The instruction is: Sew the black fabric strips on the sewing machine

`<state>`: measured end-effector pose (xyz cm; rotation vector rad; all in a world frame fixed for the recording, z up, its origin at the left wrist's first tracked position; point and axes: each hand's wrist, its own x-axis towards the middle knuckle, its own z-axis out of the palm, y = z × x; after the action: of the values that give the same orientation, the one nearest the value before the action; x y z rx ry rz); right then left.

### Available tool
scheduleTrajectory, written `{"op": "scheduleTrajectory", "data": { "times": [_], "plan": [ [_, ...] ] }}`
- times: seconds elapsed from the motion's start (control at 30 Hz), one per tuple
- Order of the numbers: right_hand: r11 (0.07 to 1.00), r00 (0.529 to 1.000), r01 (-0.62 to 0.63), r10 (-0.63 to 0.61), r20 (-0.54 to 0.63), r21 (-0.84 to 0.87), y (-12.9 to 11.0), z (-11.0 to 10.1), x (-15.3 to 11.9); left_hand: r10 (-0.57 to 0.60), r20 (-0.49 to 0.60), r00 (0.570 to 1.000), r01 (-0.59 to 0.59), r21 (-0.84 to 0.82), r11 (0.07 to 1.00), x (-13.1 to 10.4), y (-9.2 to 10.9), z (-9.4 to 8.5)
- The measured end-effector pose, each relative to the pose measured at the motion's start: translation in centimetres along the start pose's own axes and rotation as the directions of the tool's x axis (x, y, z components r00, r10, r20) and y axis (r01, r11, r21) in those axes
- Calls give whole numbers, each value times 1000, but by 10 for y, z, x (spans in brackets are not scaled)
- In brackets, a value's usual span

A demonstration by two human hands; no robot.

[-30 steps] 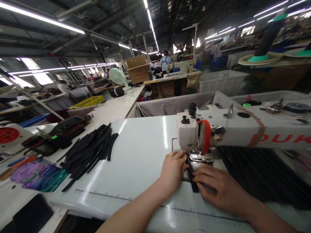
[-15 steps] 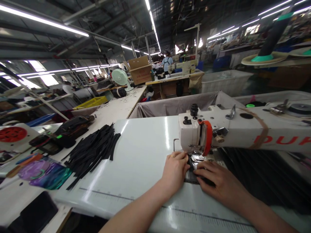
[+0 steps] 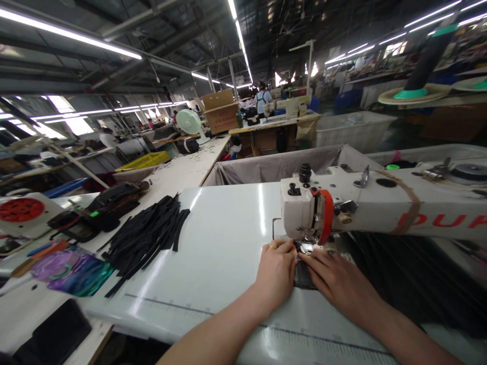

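My left hand (image 3: pixel 276 267) is closed beside the needle area of a white sewing machine (image 3: pixel 300 209), its fingertips pressed on a narrow black fabric strip (image 3: pixel 299 260) that is mostly hidden. From the other side, my right hand (image 3: pixel 337 278) reaches in with its fingers together, the tips on the same strip just in front of the metal presser foot (image 3: pixel 306 247). The two hands nearly touch. A dark plate (image 3: pixel 305 279) shows below the fingertips.
A heap of black fabric strips (image 3: pixel 146 235) lies left on the pale tabletop (image 3: pixel 224 228). Dark fabric (image 3: pixel 395 274) spreads under the machine arm at right. A purple and teal pouch (image 3: pixel 72 268) lies far left. Behind are a fan (image 3: pixel 189 123), a cardboard box (image 3: pixel 220 111) and a person (image 3: pixel 262 100).
My right hand has moved slightly up and left, its fingers now straighter and closer to the left hand. The left hand has barely shifted, and less of the black strip shows.
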<state>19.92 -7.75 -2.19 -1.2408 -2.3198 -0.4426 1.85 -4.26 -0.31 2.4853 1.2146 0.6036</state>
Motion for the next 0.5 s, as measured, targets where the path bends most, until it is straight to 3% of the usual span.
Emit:
{"op": "scheduleTrajectory", "data": {
  "times": [0.5],
  "plan": [
    [997,1000,-29,28,14,69,2,1,-2,12,62,998,-17,82,997,9,1,-7]
  ]
}}
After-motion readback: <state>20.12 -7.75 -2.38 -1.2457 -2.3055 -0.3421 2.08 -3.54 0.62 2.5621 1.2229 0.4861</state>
